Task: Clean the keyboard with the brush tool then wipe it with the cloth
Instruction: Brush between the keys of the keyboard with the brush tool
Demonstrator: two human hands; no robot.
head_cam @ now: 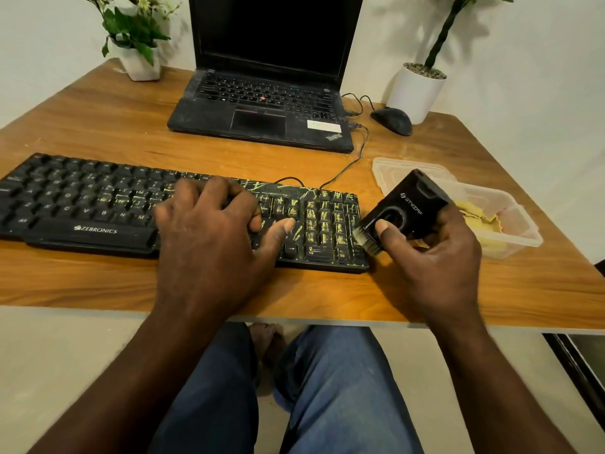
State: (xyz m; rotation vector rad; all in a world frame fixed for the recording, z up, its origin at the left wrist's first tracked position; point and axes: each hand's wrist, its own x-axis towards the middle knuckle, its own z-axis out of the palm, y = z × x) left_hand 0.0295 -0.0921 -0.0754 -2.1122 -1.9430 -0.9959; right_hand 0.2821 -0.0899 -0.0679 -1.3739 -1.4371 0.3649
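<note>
Black plastic, likely light and rigid: the brush [402,208] is gripped in the right hand [438,257], thumb on its face, soft bristles [365,239] at the right end of the keyboard [98,204]. The left hand [209,237] rests on the keys, holding nothing, near the front edge of the tabletop [98,283].

The person's left hand [209,231] and right hand [435,253] are bare, with short, trimmed thumbnails [289,224] that show pale at the tips. Both forearms [140,371] are uncovered all the way down to the bottom edge of the view. The legs are clothed in blue denim jeans [340,388], dark and shadowed on the left leg and faded to a lighter, washed blue along the right thigh and knee, with soft creases in the cloth, and between them a bare foot [266,342] shows dimly in shadow.
</note>
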